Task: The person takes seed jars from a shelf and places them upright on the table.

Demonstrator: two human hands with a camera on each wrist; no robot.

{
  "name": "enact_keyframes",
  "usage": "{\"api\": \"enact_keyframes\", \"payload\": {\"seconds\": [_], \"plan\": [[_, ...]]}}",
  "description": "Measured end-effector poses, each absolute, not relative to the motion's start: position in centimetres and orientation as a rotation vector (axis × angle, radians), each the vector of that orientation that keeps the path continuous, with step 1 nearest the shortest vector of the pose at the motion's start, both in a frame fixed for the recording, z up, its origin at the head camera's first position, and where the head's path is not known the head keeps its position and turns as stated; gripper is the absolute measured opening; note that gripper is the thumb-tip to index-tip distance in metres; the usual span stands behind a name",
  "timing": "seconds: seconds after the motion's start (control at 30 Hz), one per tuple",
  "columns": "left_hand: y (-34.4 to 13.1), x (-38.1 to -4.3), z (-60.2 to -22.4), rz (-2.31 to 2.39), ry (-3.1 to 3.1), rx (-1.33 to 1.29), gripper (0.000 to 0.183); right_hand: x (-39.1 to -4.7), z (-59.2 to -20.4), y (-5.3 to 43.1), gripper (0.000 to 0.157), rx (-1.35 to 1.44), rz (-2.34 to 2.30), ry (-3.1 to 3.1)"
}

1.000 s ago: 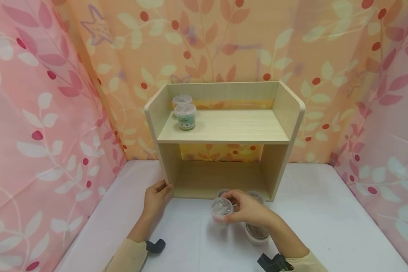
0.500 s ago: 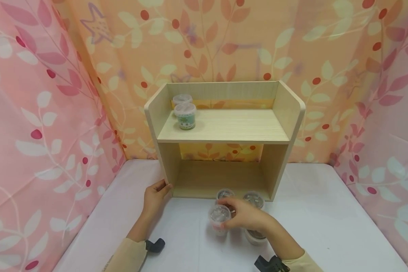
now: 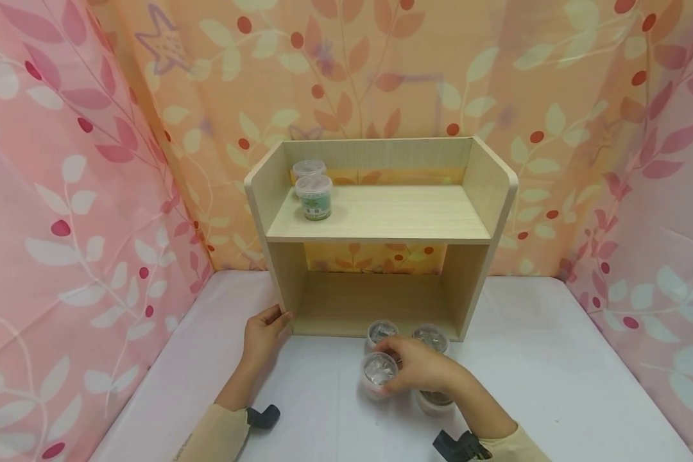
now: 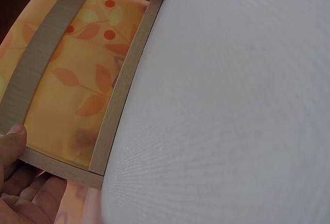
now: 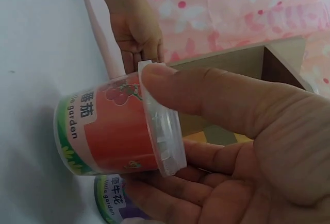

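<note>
My right hand holds a small clear plastic tub by its lidded top, thumb on one side and fingers on the other. In the right wrist view this tub shows a red label with "little garden" lettering. Close around that hand stand three more lidded tubs: one behind the held tub, another farther right, and a partly covered one under the wrist. My left hand grips the lower front edge of the wooden shelf at its left side panel.
On the upper board's left end stand two tubs, a green-labelled one in front of another. The shelf rests on a white-covered table. Patterned curtains enclose the back and both sides.
My right hand has brought the red-labelled tub slightly nearer to me and lower, uncovering the tub behind it. The left hand keeps its place on the shelf.
</note>
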State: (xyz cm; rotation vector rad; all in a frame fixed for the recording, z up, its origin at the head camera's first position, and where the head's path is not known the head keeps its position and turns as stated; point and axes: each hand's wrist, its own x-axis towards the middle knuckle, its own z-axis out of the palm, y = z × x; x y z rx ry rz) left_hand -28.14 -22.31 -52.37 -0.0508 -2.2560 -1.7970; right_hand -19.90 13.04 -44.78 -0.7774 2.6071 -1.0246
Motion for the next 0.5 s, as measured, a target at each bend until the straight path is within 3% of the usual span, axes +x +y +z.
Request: {"api": "enact_keyframes", "payload": {"seconds": [0.2, 0.5], "plan": [[-22.2, -28.1, -52.3, -1.809, -2.258, -0.04, 0.036, -19.8, -44.7, 13.1, 0.07, -0.777, -0.996, 2.616], [-21.6, -26.0, -49.0, -1.839, -2.302, -0.058, 0.035, -19.9, -45.0, 13.3, 0.067, -0.78, -0.982, 2.619]]}}
